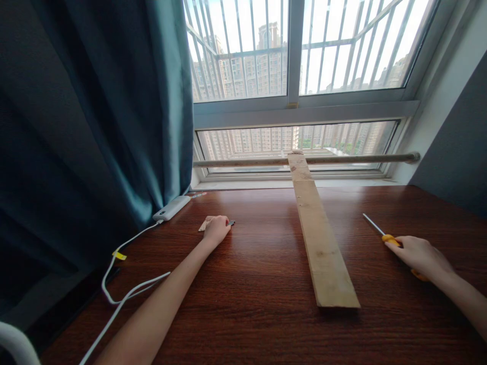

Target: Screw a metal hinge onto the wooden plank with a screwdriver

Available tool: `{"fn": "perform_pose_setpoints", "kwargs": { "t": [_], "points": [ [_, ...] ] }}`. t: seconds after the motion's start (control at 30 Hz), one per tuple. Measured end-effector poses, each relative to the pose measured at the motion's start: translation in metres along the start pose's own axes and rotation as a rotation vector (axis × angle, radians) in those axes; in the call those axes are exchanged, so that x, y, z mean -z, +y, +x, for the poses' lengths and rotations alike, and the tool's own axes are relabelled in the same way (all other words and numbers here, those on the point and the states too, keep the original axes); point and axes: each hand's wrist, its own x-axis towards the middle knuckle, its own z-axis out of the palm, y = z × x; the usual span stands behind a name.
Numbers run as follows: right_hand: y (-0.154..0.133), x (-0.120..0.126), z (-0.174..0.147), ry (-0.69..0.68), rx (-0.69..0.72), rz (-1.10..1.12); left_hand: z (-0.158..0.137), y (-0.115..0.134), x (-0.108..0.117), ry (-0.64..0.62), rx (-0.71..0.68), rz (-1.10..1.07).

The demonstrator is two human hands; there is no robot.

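My right hand (423, 257) is wrapped around the yellow handle of a screwdriver (389, 239), whose bare metal shaft points away to the upper left. On the left side of the desk, the fingers of my left hand (217, 229) are closed together at some small metal pieces (232, 223), which look like screws but are too small to be sure of. A small flat tan piece (205, 223) lies partly hidden behind that hand. Between my hands a long wooden board (325, 238) slopes, its far end resting on a rail (353, 159) and its near end on the desk.
The brown wood-grain desk (258, 284) reaches to the barred window. A white power strip (173, 208) lies by the blue curtain (167, 101), and its white cable (114, 274) with a yellow tag loops along the left, near my left forearm.
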Motion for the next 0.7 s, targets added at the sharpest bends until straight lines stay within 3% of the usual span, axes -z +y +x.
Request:
{"fn": "perform_pose_setpoints", "kwargs": {
  "t": [0.43,0.7],
  "points": [
    [-0.006,0.004,-0.004,-0.032,-0.010,-0.039,0.009,-0.006,0.001,-0.218,-0.006,-0.198],
    [-0.008,0.004,-0.007,-0.010,0.010,-0.034,0.002,0.000,0.012,-0.205,-0.022,-0.167]
  ]
}}
